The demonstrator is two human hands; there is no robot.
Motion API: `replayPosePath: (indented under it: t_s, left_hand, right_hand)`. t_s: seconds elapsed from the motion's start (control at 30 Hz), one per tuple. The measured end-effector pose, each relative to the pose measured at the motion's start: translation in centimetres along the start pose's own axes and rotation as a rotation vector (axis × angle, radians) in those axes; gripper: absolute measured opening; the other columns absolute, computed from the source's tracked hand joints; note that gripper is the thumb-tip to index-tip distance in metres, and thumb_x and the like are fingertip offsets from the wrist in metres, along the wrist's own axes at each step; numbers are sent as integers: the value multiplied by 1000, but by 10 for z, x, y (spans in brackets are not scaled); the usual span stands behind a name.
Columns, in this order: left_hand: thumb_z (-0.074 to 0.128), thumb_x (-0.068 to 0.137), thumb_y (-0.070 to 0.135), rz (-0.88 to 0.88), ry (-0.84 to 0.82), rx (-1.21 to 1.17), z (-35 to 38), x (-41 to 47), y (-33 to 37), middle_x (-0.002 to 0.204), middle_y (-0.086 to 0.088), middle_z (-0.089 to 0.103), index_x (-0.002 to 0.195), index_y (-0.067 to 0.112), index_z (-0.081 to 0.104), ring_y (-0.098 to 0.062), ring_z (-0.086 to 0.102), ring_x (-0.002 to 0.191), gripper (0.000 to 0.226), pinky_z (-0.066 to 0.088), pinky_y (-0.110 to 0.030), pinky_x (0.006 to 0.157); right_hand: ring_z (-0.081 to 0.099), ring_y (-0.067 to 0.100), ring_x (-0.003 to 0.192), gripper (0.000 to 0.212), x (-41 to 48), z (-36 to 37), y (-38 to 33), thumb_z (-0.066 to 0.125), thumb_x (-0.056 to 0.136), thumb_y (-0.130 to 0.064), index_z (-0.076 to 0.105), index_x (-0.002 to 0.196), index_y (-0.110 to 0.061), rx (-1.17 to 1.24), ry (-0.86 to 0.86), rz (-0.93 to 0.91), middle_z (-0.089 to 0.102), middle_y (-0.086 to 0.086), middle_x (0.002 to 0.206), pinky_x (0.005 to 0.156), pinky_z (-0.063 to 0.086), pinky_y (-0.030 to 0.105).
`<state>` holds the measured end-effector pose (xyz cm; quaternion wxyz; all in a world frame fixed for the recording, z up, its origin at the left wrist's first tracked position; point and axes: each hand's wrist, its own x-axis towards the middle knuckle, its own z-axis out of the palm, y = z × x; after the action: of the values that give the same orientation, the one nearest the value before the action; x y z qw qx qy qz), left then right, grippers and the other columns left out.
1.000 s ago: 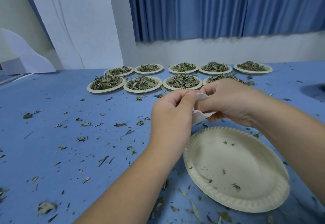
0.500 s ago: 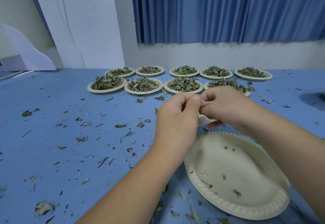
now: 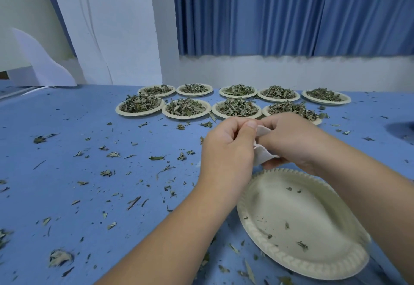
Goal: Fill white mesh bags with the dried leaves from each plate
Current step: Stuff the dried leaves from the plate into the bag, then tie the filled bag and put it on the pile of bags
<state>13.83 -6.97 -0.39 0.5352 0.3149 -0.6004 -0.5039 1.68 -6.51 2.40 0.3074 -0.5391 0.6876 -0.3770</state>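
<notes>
Blue table (image 3: 67, 172), strewn with leaf bits, carries two rows of heaped plates (image 3: 140, 113) of dried leaves (image 3: 237, 106) at the far side and one nearly bare paper plate (image 3: 291, 217) near; above its far rim, left hand (image 3: 226, 150) and right hand (image 3: 295, 141) each pinch a small white mesh bag (image 3: 263, 154) with curled fingers.

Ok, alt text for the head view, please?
The left hand and right hand pinch a white bag by a nearly empty plate on a blue table. Nine plates of leaves sit in two rows beyond.
</notes>
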Motion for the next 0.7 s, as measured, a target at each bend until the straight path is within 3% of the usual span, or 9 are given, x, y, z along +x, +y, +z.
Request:
replayPosePath:
  t_s: [0.07, 0.13, 0.17, 0.3, 0.37, 0.43, 0.57, 0.7]
  left_hand:
    - [55, 96, 12, 6, -32, -10, 2, -3, 1, 75, -7, 66, 75, 14, 71, -18, 63, 71, 26, 60, -40, 66]
    - [55, 95, 8, 21, -81, -30, 4, -7, 3, 68, -1, 60, 78, 6, 67, -2, 60, 58, 21, 48, -12, 47]
    - [56, 95, 7, 23, -103, -19, 4, -9, 4, 66, 1, 58, 78, 6, 67, 3, 58, 54, 20, 42, -6, 44]
    - [54, 96, 7, 12, -93, -30, 4, -8, 5, 71, -4, 60, 77, 9, 66, 3, 57, 53, 22, 43, -8, 44]
    - [53, 97, 11, 34, -54, -15, 0, -4, 3, 77, -7, 65, 76, 16, 67, -4, 61, 63, 26, 51, -19, 50]
    - [53, 98, 15, 62, -2, 28, -4, 0, -1, 74, 1, 67, 78, 20, 68, -13, 63, 71, 25, 55, -33, 60]
    - [54, 95, 20, 56, 46, -3, -8, 4, -1, 75, -1, 69, 80, 21, 70, -26, 68, 76, 23, 57, -48, 69]
    - [51, 99, 13, 34, -21, -14, -5, 1, 2, 51, 16, 55, 79, 16, 69, 0, 49, 42, 27, 38, -13, 43]
  right_hand:
    - [68, 24, 58, 13, -1, 3, -1, 55, 78, 4, 67, 85, 3, -16, 5, 7, 68, 18, 74, 50, 56, 30]
    - [70, 31, 59, 15, -3, 4, -1, 53, 77, 4, 67, 78, 0, -63, 17, 6, 68, 20, 69, 56, 60, 44]
    - [70, 32, 59, 16, -3, 5, -1, 52, 76, 5, 67, 77, 0, -105, 26, -6, 68, 20, 68, 58, 60, 48]
    - [71, 35, 64, 16, -3, 5, 1, 51, 82, -1, 67, 81, -1, -96, 2, -40, 70, 19, 71, 62, 60, 49]
    - [71, 36, 74, 17, -2, 0, 0, 52, 87, -4, 65, 94, 4, 43, -117, -32, 71, 22, 82, 68, 61, 44]
    - [71, 31, 84, 22, -1, -12, -2, 56, 90, -3, 60, 108, 10, 200, -286, -23, 69, 22, 94, 76, 59, 39]
    - [69, 23, 91, 24, -6, -25, -6, 64, 83, 4, 64, 108, 3, 290, -461, -61, 69, 15, 99, 77, 56, 30]
    - [64, 21, 79, 31, -2, -11, -1, 69, 75, 9, 62, 105, 5, 144, -240, -73, 63, 18, 90, 70, 55, 28]
